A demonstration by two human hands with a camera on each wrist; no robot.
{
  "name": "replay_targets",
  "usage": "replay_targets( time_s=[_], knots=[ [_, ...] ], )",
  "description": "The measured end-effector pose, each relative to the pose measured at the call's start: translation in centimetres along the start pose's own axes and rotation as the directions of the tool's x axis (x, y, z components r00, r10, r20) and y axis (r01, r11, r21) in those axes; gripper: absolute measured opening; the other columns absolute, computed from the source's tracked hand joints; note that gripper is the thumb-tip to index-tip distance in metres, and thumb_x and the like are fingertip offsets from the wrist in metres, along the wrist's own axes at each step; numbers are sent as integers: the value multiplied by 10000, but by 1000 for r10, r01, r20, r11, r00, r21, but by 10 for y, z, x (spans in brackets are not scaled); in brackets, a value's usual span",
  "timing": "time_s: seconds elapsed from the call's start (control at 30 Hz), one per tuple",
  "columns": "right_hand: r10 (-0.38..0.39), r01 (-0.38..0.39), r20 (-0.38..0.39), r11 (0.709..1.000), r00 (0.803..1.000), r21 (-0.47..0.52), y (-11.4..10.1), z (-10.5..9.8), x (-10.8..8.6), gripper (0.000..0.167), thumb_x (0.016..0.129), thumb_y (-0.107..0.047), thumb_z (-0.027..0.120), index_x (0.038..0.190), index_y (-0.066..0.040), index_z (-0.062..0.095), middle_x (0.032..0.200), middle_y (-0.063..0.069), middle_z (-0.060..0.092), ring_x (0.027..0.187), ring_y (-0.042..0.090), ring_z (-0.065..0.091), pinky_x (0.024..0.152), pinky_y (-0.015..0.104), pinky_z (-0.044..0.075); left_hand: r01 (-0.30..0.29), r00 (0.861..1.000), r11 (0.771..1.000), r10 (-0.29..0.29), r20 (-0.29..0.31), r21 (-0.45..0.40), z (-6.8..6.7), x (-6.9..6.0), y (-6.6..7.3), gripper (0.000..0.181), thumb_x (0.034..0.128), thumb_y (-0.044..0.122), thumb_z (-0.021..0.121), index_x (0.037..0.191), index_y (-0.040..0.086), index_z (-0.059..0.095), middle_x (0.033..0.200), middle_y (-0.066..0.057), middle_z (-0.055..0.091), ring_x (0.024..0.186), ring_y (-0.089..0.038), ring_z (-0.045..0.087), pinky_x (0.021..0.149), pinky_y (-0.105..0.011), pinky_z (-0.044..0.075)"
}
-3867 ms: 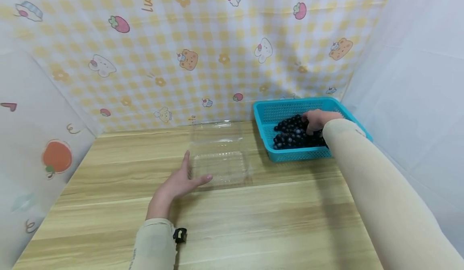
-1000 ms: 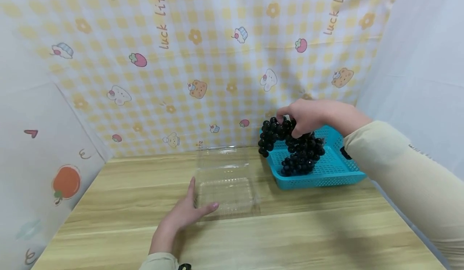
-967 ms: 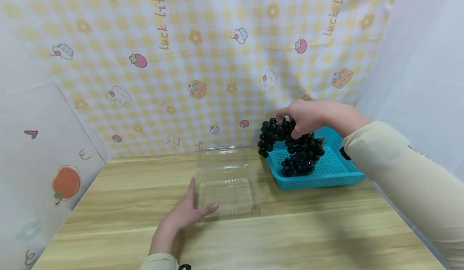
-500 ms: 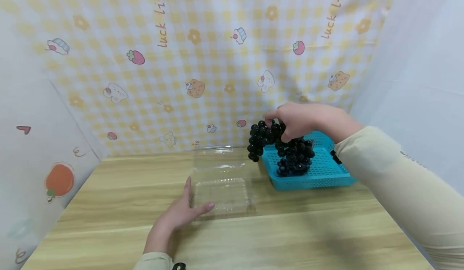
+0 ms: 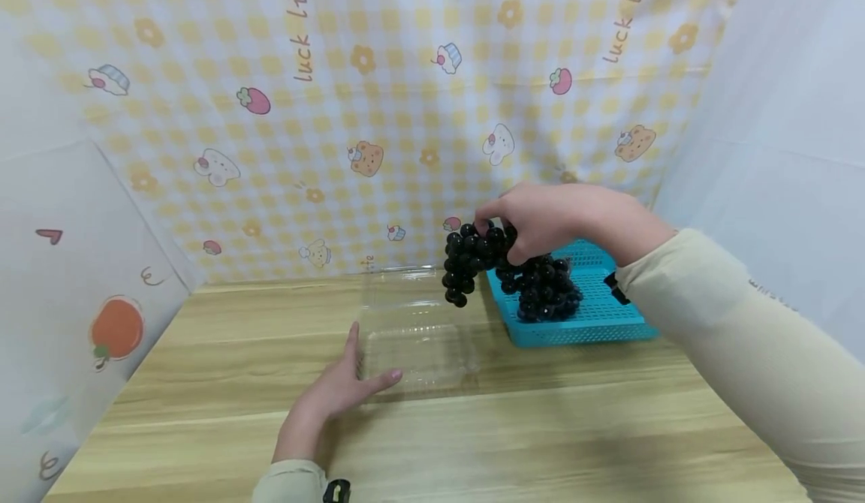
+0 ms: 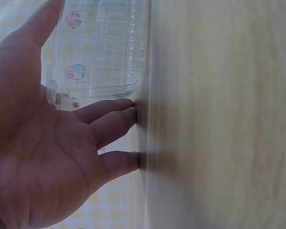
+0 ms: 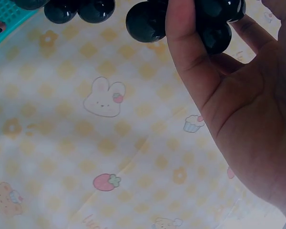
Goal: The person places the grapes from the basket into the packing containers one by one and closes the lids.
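In the head view, my right hand [image 5: 544, 221] grips a bunch of dark grapes [image 5: 462, 263] from above, fingers curled round it, in front of the patterned cloth. The bunch hangs left of the turquoise basket [image 5: 584, 332]. More dark grapes [image 5: 549, 293] are at the basket's left part; whether they join the held bunch I cannot tell. My left hand [image 5: 334, 387] lies with thumb and fingers spread at the left front corner of a clear plastic clamshell box [image 5: 419, 356], its lid standing open behind. The left wrist view shows fingertips [image 6: 133, 160] on the table.
The wood-grain table [image 5: 473, 443] ends at a yellow checked cloth [image 5: 405, 112] hung behind. White sheeting [image 5: 764, 180] closes off the right side, close to the basket. A white printed sheet [image 5: 54, 263] stands on the left.
Earlier my right hand was down among the grapes in the basket. It has lifted a bunch and carried it left, toward the clear box. My left hand keeps its place by the box.
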State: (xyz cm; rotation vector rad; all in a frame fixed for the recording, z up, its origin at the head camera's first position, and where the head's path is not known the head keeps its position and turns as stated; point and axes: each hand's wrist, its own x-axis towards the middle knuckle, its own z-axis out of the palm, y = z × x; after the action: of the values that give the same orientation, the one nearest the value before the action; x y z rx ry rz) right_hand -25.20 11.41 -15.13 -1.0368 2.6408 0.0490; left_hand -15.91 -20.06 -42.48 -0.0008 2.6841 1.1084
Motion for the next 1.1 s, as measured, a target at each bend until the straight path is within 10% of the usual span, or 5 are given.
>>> replay_targets(
  time_s=[1.1],
  knots=[
    [-118, 116, -72, 993, 990, -25, -40, 35, 44, 461, 923, -119, 746, 1345, -235, 599, 1219, 68, 593, 957, 228, 525, 803, 363, 471, 18, 1000, 1000, -18, -23, 16, 2, 1, 3, 1409, 831, 694, 801, 1704, 141, -157, 1657, -379, 320, 1423, -626, 471, 1188, -724, 406]
  ],
)
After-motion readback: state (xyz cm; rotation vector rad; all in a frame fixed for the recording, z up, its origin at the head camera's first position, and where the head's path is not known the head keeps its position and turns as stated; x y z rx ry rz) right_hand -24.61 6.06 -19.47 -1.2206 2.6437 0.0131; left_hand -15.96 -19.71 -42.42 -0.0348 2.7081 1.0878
